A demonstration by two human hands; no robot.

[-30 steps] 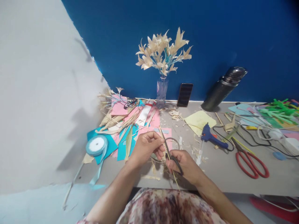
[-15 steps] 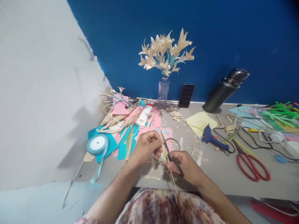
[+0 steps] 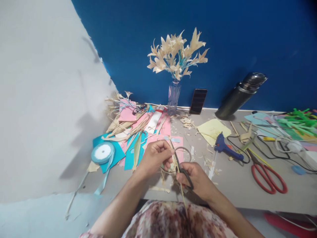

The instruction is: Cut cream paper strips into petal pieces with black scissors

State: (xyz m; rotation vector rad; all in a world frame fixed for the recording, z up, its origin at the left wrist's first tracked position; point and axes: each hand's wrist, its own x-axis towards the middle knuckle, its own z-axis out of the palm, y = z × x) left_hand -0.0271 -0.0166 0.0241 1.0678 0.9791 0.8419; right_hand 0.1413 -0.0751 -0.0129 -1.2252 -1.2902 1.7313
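Both my hands are close together above the front of the table. My left hand [image 3: 158, 155] is closed in a pinch on a thin strip of dried husk [image 3: 182, 195], whose pale tail hangs down towards my lap. Black-handled scissors [image 3: 176, 158] are in my right hand [image 3: 198, 180], with the blades pointing up and away, alongside the strip by my left fingertips. My fingers hide part of the strip and the blade contact. Husk scraps lie beneath my hands, and a dark ring-shaped object [image 3: 187, 150] shows just behind the scissors.
Husk flowers [image 3: 173, 53] stand in a clear bottle [image 3: 174, 96] near a phone [image 3: 198, 101] and a leaning flask [image 3: 240, 96]. A blue glue gun [image 3: 226, 148] and red-handled scissors [image 3: 268, 178] lie right. Ribbon [image 3: 102, 152] and dried husks [image 3: 123, 127] are left.
The hands keep almost the same pose. The strip's hanging tail has shifted slightly left, and the whole view has moved a little.
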